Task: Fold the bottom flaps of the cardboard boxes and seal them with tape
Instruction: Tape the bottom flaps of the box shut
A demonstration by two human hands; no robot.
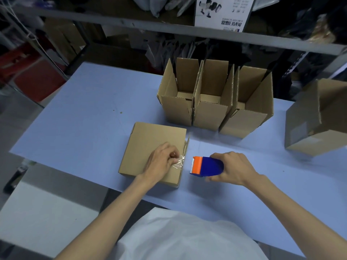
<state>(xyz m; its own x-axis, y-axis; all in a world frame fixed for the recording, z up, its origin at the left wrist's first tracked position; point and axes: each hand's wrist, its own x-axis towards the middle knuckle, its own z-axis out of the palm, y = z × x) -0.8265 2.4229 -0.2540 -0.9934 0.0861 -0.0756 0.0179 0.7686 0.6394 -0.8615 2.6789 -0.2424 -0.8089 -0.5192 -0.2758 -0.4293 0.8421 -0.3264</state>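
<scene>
Tape (178, 162) is being pinched by the left hand (159, 162) at the right edge of a cardboard box (150, 141) on the table (84, 119), while the right hand (232, 168) is gripping the dispenser (208, 166) beside it.

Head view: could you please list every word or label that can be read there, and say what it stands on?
"条码扫描器": upside down, on the white carton on the shelf.
"BARCODE SCANNER": upside down above it, same carton, only just legible.
Carton's other small print: too small to read.
Pale label on the right-hand cardboard box: blurred, unreadable.
</scene>
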